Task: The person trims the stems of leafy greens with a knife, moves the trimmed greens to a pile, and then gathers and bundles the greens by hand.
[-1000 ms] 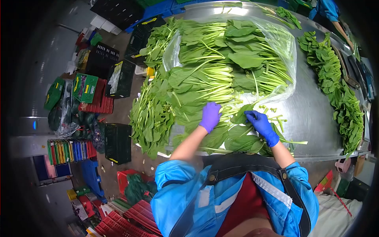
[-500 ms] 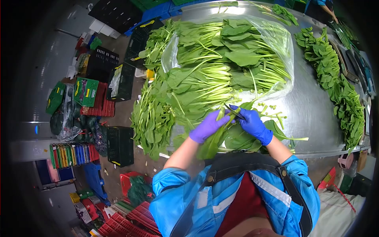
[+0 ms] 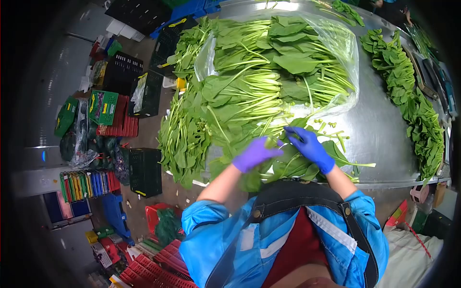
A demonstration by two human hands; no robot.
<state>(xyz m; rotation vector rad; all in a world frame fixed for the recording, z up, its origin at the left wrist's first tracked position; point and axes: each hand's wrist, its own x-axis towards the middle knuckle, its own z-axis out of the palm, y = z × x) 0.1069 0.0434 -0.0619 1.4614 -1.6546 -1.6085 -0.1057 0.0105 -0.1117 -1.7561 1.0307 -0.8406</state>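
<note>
My left hand (image 3: 255,154), in a purple glove, is closed around a leafy green; its blurred leaf (image 3: 250,181) hangs below the hand, and a stem end shows by the fingers. My right hand (image 3: 311,150), in a blue glove, grips a small dark knife (image 3: 294,134), mostly hidden by the fingers. Under and beside the right hand lie loose leaves (image 3: 292,165). Just beyond the hands, a big pile of long-stemmed leafy greens (image 3: 254,93) rests on a clear plastic sheet (image 3: 353,98). Cut stem pieces (image 3: 331,129) are scattered right of the knife.
The metal table (image 3: 377,139) carries a long row of leafy greens (image 3: 401,81) on the right and another heap (image 3: 185,141) at its left edge. Dark crates (image 3: 145,172) and red crates (image 3: 156,269) stand on the floor to the left. Another person's hand (image 3: 408,18) shows at top right.
My left hand has drawn slightly left, apart from my right hand, with the leafy green in it. The right hand has shifted a little right, still with the knife.
</note>
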